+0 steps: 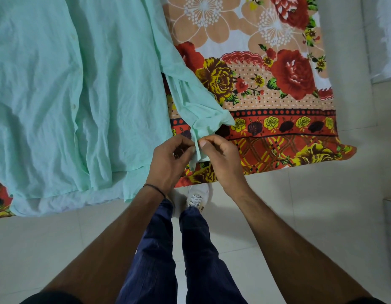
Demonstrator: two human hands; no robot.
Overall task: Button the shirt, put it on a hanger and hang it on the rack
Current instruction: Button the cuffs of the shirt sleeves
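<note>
A mint-green shirt point(69, 88) lies spread flat on a floral bedsheet, its button placket running down the middle. Its right sleeve point(190, 93) stretches down toward me. The sleeve's cuff point(199, 150) is held between both hands at the bed's near edge. My left hand point(170, 163) pinches the cuff's left side with thumb and fingertips. My right hand point(221, 161) pinches the cuff's right side, thumb on top. No hanger or rack is in view.
The floral bedsheet point(278, 95) covers the bed and hangs over its near edge. Pale tiled floor point(310, 216) lies below. My legs and white shoes point(196, 198) stand close to the bed. A white object point(387, 40) sits at the far right.
</note>
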